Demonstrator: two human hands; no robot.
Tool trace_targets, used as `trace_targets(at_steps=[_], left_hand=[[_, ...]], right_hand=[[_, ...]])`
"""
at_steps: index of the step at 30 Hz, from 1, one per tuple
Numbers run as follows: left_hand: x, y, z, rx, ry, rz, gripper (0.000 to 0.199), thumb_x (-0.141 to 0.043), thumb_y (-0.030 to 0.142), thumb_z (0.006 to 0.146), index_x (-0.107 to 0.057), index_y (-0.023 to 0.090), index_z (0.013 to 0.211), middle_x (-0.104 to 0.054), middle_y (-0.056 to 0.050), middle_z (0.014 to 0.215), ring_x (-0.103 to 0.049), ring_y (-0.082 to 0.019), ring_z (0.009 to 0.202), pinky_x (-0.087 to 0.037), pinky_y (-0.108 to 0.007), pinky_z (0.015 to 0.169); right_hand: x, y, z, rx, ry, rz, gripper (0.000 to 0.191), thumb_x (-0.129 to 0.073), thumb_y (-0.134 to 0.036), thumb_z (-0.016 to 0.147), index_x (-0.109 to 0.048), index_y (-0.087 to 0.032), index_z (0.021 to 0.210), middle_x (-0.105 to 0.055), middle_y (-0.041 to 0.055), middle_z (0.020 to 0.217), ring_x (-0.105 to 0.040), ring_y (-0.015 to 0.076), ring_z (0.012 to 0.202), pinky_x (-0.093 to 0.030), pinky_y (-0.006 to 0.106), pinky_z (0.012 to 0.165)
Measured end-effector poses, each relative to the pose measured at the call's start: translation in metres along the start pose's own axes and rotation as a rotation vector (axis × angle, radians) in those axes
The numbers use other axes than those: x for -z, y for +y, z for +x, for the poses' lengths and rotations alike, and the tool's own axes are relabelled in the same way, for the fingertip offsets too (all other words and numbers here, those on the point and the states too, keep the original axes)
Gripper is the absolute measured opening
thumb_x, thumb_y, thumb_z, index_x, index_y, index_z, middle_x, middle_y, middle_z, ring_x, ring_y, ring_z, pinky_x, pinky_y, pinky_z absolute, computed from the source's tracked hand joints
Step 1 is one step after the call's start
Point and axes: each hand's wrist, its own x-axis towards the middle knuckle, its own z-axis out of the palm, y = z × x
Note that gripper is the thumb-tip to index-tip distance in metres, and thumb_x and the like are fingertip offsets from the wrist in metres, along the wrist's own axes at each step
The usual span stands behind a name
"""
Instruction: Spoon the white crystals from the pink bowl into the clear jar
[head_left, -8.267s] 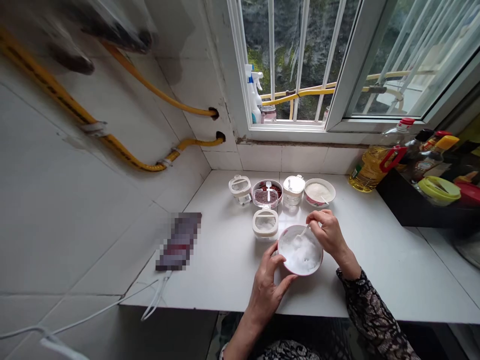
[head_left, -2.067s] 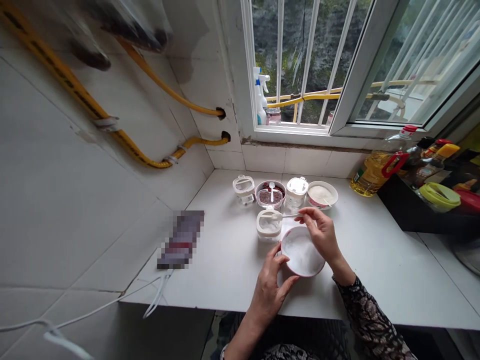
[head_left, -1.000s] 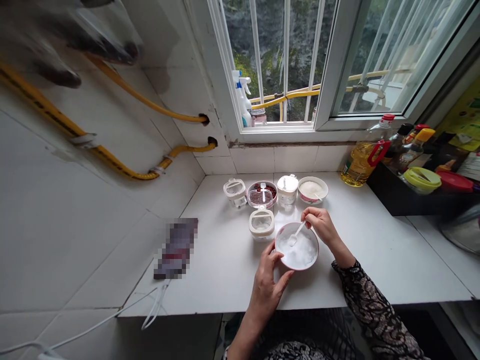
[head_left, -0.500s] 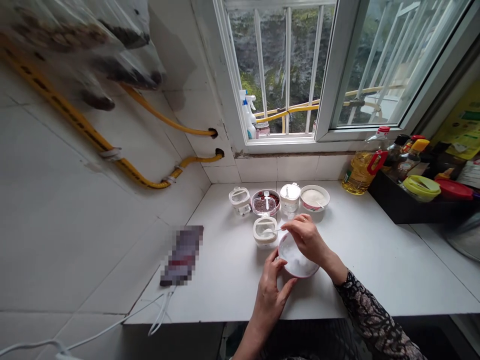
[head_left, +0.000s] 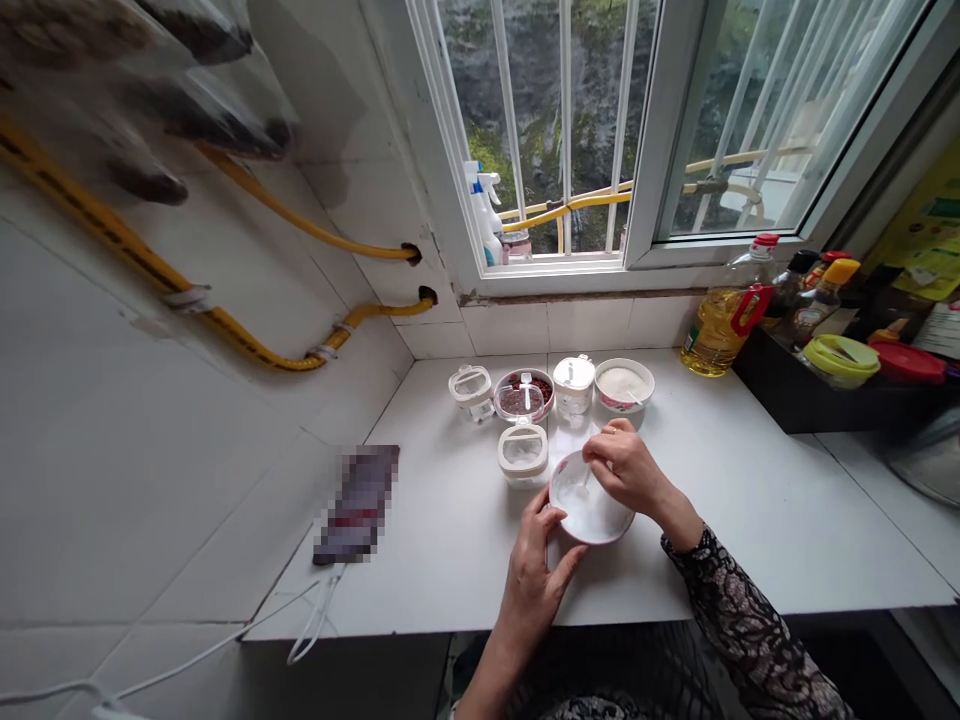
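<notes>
My left hand (head_left: 536,570) grips the near edge of a white bowl with a pink rim (head_left: 574,510), which is tilted a little and holds a white powder or fine grains. My right hand (head_left: 626,475) sits over the bowl's far edge, pinching a small white spoon (head_left: 586,480). Most of the spoon is hidden behind those fingers, with its tip down in the bowl. Just left of the bowl stands a square jar with a cream rim (head_left: 523,452). A ring shows on my right hand.
Behind the bowl on the white counter (head_left: 450,540) stand a clear lidded jar (head_left: 472,390), a glass dish of dark red grains (head_left: 523,397), a white jar (head_left: 574,385) and a bowl of white powder (head_left: 624,385). A pixelated phone (head_left: 358,505) lies at left; an oil bottle (head_left: 720,325) and a black tray (head_left: 810,390) stand at right.
My right hand has swung back from the square jar to the bowl, bringing the spoon into it. The view has shifted slightly left and up.
</notes>
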Motion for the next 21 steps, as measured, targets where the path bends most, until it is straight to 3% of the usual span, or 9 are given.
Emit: trace_targets(at_steps=[2, 5, 11, 17, 21], left_hand=[[0.0, 0.0, 0.0, 0.006, 0.0, -0.002, 0.027, -0.064, 0.024, 0.091, -0.056, 0.025, 0.116, -0.046, -0.013, 0.149, -0.06, -0.028, 0.13, -0.058, -0.044, 0.102], [0.0, 0.001, 0.0, 0.009, -0.003, 0.003, 0.026, -0.064, 0.024, 0.091, -0.056, 0.024, 0.116, -0.046, -0.014, 0.149, -0.059, -0.028, 0.131, -0.058, -0.044, 0.102], [0.001, 0.003, 0.0, 0.017, -0.004, 0.009, 0.026, -0.064, 0.023, 0.091, -0.056, 0.024, 0.115, -0.046, -0.014, 0.149, -0.059, -0.029, 0.131, -0.058, -0.044, 0.101], [0.001, 0.003, 0.0, 0.003, 0.001, -0.006, 0.026, -0.064, 0.022, 0.09, -0.056, 0.025, 0.115, -0.047, -0.013, 0.148, -0.058, -0.028, 0.133, -0.059, -0.044, 0.101], [0.001, 0.003, 0.001, -0.004, -0.001, -0.013, 0.025, -0.064, 0.023, 0.091, -0.056, 0.025, 0.115, -0.048, -0.013, 0.148, -0.059, -0.028, 0.131, -0.059, -0.043, 0.101]], right_hand=[[-0.004, 0.0, 0.001, -0.079, -0.049, 0.021, 0.022, -0.046, -0.01, 0.08, -0.06, -0.02, 0.067, -0.061, -0.0015, 0.058, -0.049, 0.0141, 0.056, -0.039, 0.036, 0.086], [-0.003, 0.004, 0.002, -0.253, -0.018, 0.1, 0.022, -0.046, -0.013, 0.077, -0.061, -0.021, 0.063, -0.066, -0.0002, 0.061, -0.056, 0.0153, 0.061, -0.04, 0.035, 0.085], [0.005, 0.012, 0.006, -0.555, 0.056, 0.411, 0.02, -0.046, -0.02, 0.068, -0.062, -0.021, 0.057, -0.056, -0.0021, 0.049, -0.051, 0.0144, 0.051, -0.04, 0.027, 0.057], [0.004, 0.015, 0.008, -0.695, 0.108, 0.634, 0.017, -0.049, -0.024, 0.063, -0.065, -0.02, 0.056, -0.055, -0.0023, 0.045, -0.049, 0.0132, 0.047, -0.04, 0.026, 0.052], [0.003, 0.011, 0.009, -0.726, 0.132, 0.738, 0.015, -0.053, -0.025, 0.064, -0.066, -0.019, 0.061, -0.058, -0.0021, 0.049, -0.053, 0.0133, 0.05, -0.045, 0.027, 0.057]])
